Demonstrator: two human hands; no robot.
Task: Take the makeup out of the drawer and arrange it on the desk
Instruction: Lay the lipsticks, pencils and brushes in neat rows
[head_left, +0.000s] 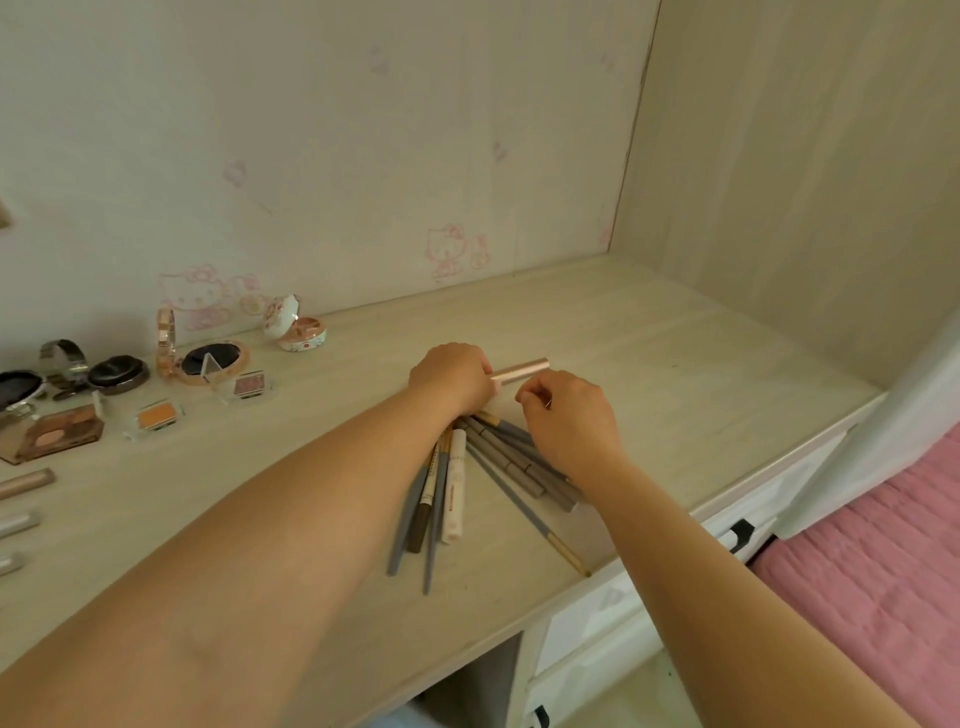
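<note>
A fanned heap of several makeup pencils (452, 499), grey, brown and cream, lies on the pale wooden desk (675, 364). My left hand (451, 378) is above the heap's far end, shut on a rose-gold tube (524, 370) that sticks out to the right. My right hand (569, 422) hovers beside it over the pencils, fingers curled, with nothing visibly held. Part of the heap is hidden under both hands.
Compacts, eyeshadow palettes and blush pans (156, 415) are laid out at the desk's left, with an open white compact (296, 325) near the wall. Three tubes (26, 483) lie at the left edge. White drawers (727, 525) sit below the desk's front; a pink bedcover (883, 571) is at right.
</note>
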